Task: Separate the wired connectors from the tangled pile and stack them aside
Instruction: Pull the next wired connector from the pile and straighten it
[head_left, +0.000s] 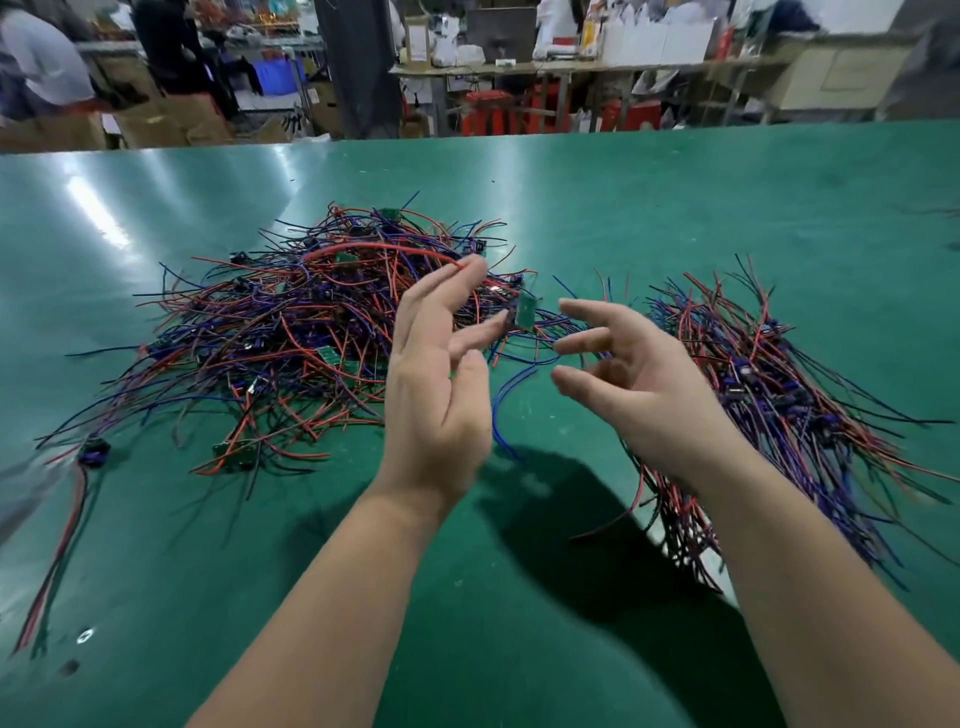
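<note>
A big tangled pile of red, blue and black wired connectors (291, 332) lies on the green table (675, 208), left of centre. A sorted stack of connectors (769, 384), wires roughly parallel, lies at the right. My left hand (441, 384) is raised over the pile's right edge with fingers stretched out. A small green board connector (524, 314) sits at one fingertip, its blue wire (501, 410) hanging to the table. A red wire (384, 249) arcs up to another fingertip. My right hand (634, 384) hovers beside it, fingers spread and empty, over the stack's near-left edge.
A single connector with red and black wires (91, 452) lies alone at the left, its leads trailing toward the near edge. Beyond the table's far edge are workbenches, cardboard boxes, red stools and people.
</note>
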